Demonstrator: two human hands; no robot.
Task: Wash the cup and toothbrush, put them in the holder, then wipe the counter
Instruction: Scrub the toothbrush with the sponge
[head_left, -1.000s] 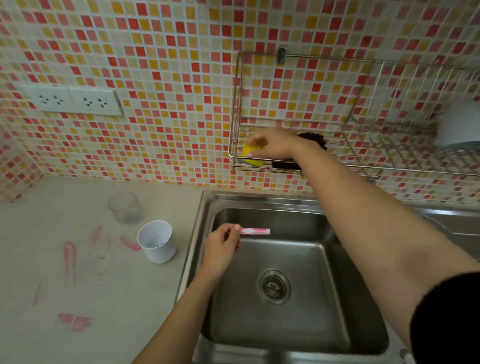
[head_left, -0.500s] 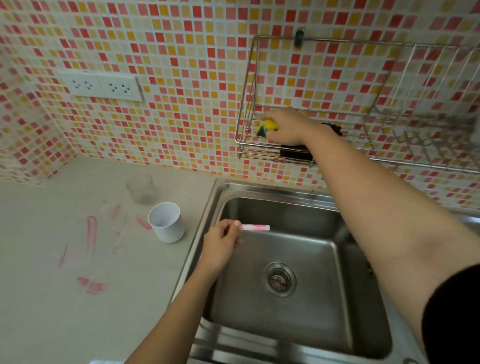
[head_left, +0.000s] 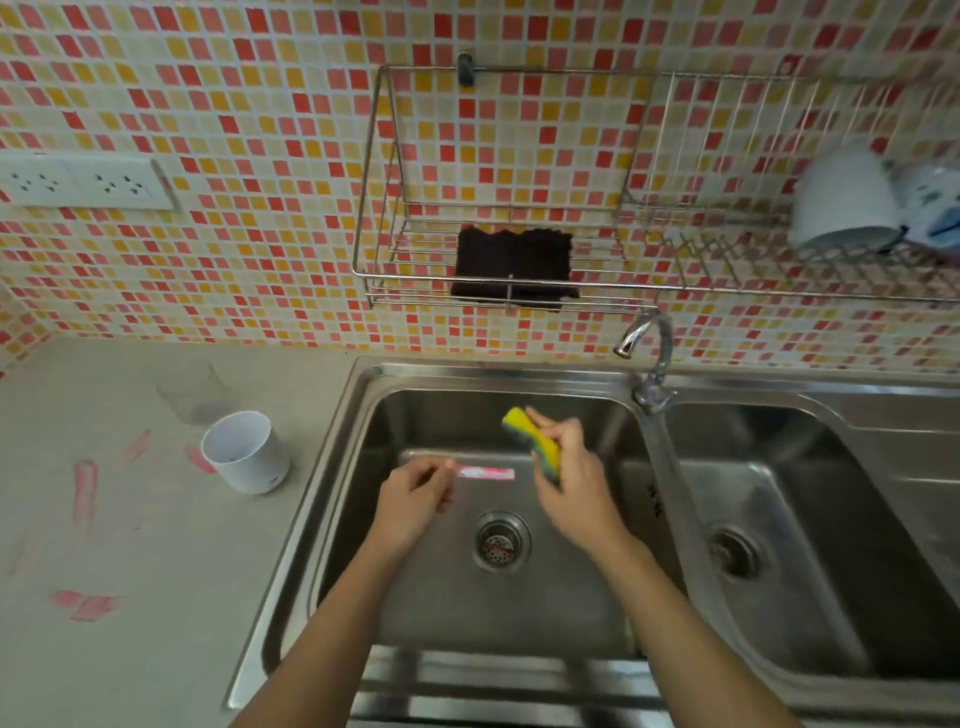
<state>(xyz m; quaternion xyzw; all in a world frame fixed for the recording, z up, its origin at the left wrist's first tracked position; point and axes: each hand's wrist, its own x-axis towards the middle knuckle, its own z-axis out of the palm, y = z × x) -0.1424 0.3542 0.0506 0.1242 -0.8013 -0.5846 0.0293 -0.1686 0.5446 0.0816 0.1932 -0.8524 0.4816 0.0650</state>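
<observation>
Left hand pinches one end of the toothbrush over the sink, right hand has its fingers wrapped round the sponge just beside it, so I'd hold the brush steady and scrub along its length, not across.

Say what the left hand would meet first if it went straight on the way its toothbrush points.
Probably the yellow sponge in the right hand: the toothbrush in the left hand aims at its lower end, though depth is unclear.
</observation>
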